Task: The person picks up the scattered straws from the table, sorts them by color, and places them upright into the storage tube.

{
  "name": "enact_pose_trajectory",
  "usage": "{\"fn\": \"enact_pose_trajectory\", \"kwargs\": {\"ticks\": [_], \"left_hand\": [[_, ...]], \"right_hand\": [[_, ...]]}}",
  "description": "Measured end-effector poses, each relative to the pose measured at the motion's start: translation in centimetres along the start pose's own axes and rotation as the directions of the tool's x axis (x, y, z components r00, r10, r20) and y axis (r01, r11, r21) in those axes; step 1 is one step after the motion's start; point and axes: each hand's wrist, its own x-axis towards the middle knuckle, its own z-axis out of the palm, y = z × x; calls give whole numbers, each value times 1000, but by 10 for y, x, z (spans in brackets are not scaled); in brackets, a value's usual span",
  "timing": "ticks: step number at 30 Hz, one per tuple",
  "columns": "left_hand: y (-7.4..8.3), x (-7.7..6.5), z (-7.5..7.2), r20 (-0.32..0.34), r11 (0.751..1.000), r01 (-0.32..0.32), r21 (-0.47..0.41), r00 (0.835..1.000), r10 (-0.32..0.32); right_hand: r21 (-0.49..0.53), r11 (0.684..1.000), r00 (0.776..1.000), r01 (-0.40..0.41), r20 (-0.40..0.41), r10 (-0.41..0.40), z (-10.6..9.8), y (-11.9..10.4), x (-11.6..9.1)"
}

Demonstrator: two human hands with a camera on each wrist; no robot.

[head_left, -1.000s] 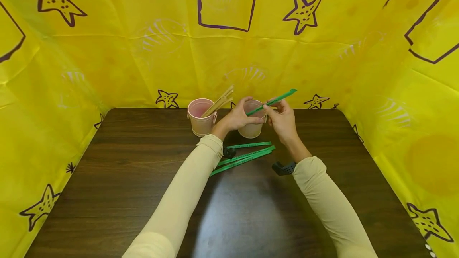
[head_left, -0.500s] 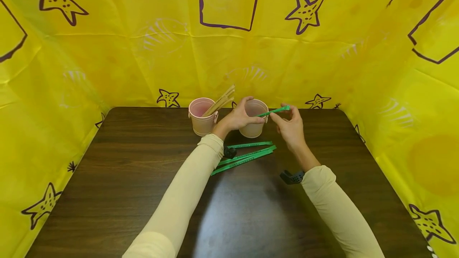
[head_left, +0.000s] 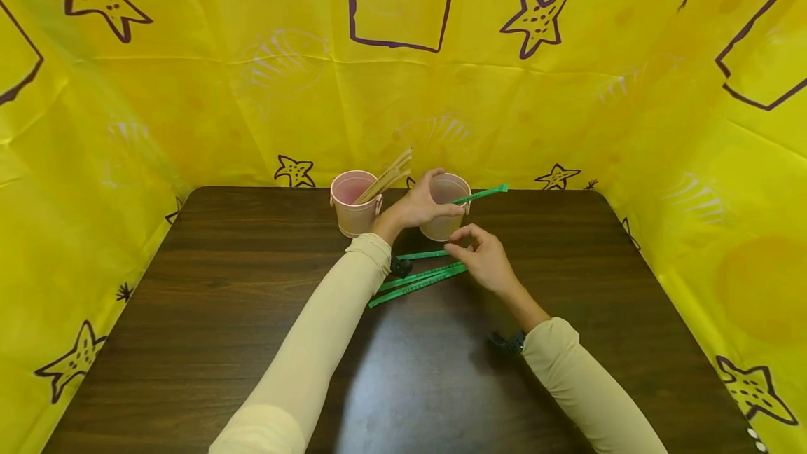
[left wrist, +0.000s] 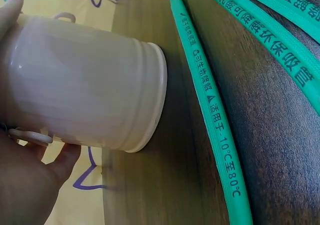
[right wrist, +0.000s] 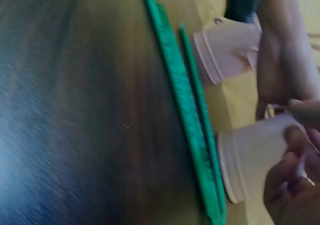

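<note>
Moved since the earlier frame: right hand [head_left: 484,259], off the green straw [head_left: 484,195], down and nearer to the body, over the right-hand ends of the loose straws [head_left: 412,289]. Held practically in place meanwhile: left hand [head_left: 416,207], right bucket [head_left: 438,228], green straw.

Surface: table [head_left: 239,286], dark brown, wood-grained, rounded at the far corners, pale glare in the near middle. Enclosed at back and both sides by yellow cloth [head_left: 189,118], creased, printed with purple-outlined starfish and pale fishbones.

Noted green straw standing out of the right bucket, resting low across the rim. Long axis slanting gently; upper end pointing right and a little up, lower end hidden inside.

Logged at least three loose straws lying flat in front of that bucket. Long axes mostly left to right: farthest straw [head_left: 421,255] nearly crosswise, others slanting from near left to far right. Printed with dark characters, per left wrist view.

Left hand: fingers and thumb wrapped round the right bucket near its rim, bucket upright. Right hand: thumb and forefinger curved, tips slightly apart, just beside the farthest straw; cannot tell whether touching, right wrist view being blurred.

Near, to the left: left bucket [head_left: 356,221], upright, with tan sticks [head_left: 386,184] leaning out rightward.
</note>
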Motion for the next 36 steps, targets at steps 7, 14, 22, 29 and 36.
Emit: {"fn": "enact_pose_trajectory", "kwargs": {"ticks": [7, 14, 22, 29, 36], "left_hand": [[1, -2, -2, 24, 1000, 13, -12, 1000, -12], [0, -1, -2, 20, 1000, 1, -12, 1000, -1], [-1, 3, -1, 6, 1000, 1, -6, 1000, -1], [-1, 3, -1, 9, 1000, 8, -8, 1000, -8], [-2, 2, -1, 9, 1000, 11, -8, 1000, -11]], "right_hand": [[-175, 973, 951, 150, 294, -93, 24, 3, -11], [-242, 942, 922, 233, 364, -134, 35, 6, -16], [-313, 902, 899, 299, 410, -156, 33, 7, -18], [-304, 892, 857, 334, 491, -154, 24, 5, -19], [-258, 910, 841, 323, 520, -151, 13, 10, -20]]}}
